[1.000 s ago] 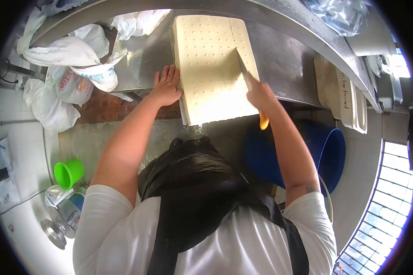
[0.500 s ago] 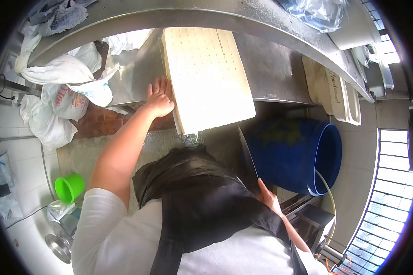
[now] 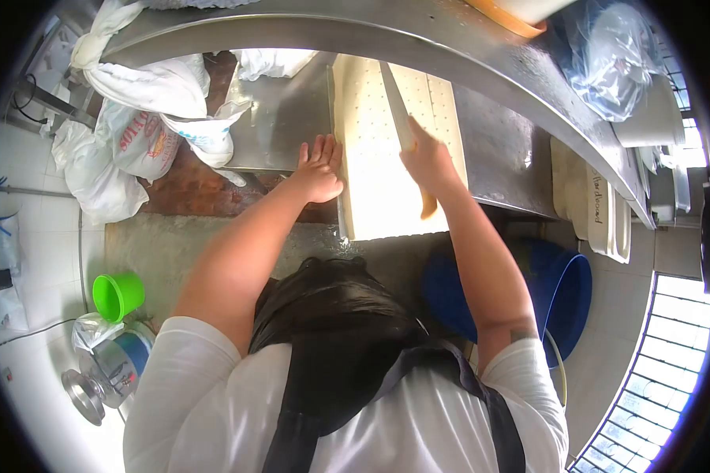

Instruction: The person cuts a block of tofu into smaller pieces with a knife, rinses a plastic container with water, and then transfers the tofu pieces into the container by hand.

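While the left hand presses flat against the pale slab's side to steady it at the surface's near edge, the right hand grips a knife laid across it.

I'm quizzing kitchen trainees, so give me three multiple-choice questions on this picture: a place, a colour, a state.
1. Where is the left hand? A in a pocket; B flat against the white slab; C on a tap.
2. What colour is the small bucket? A green; B red; C black.
3. How is the right hand? A open, empty; B shut on the knife; C out of view.
Answers: B, palm at the slab's left side; A, bright green; B, it grips the orange handle.
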The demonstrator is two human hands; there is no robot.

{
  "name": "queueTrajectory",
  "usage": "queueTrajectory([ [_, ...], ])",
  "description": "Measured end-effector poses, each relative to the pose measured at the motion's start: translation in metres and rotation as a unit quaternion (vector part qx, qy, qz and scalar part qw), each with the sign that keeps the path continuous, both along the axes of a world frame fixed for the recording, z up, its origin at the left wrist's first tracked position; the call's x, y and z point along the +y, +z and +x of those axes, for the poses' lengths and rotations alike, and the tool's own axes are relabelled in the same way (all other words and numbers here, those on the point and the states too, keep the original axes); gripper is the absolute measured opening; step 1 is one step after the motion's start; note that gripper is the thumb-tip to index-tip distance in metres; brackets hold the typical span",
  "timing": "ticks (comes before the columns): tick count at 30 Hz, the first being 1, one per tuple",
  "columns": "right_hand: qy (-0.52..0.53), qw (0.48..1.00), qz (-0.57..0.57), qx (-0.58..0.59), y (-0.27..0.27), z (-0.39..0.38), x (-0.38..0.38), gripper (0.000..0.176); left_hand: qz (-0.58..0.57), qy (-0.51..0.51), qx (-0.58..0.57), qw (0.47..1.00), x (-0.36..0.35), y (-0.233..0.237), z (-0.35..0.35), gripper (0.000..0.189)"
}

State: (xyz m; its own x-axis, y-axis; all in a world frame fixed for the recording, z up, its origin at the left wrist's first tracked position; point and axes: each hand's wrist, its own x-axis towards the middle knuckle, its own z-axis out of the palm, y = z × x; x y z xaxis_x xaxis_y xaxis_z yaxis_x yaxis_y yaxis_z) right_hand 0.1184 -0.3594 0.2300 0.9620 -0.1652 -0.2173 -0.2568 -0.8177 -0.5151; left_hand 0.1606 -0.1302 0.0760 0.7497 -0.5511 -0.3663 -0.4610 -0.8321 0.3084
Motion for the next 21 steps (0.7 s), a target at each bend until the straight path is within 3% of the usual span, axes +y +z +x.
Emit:
queueTrajectory([
  [4, 0.03, 0.997, -0.055, -0.045, -0.012, 0.093, 0.016, 0.078, -0.014, 0.001, 0.007, 1.0, 0.003, -0.001, 0.002, 0.092],
  [10, 0.043, 0.991, -0.114, -0.047, -0.039, 0.157, 0.024, 0.079, -0.023, 0.002, 0.002, 1.0, 0.004, -0.002, 0.002, 0.092],
  [14, 0.052, 0.993, -0.104, -0.028, -0.028, 0.139, 0.027, 0.078, -0.02, -0.001, 0.006, 1.0, 0.003, 0.002, 0.003, 0.09],
  [16, 0.073, 0.993, -0.074, 0.062, -0.012, 0.118, 0.033, 0.078, -0.016, -0.004, 0.006, 1.0, 0.004, 0.003, 0.003, 0.09],
  [21, 0.052, 0.993, -0.088, 0.058, -0.015, 0.042, 0.04, 0.072, -0.004, -0.006, 0.0, 1.0, 0.002, 0.002, 0.001, 0.091],
])
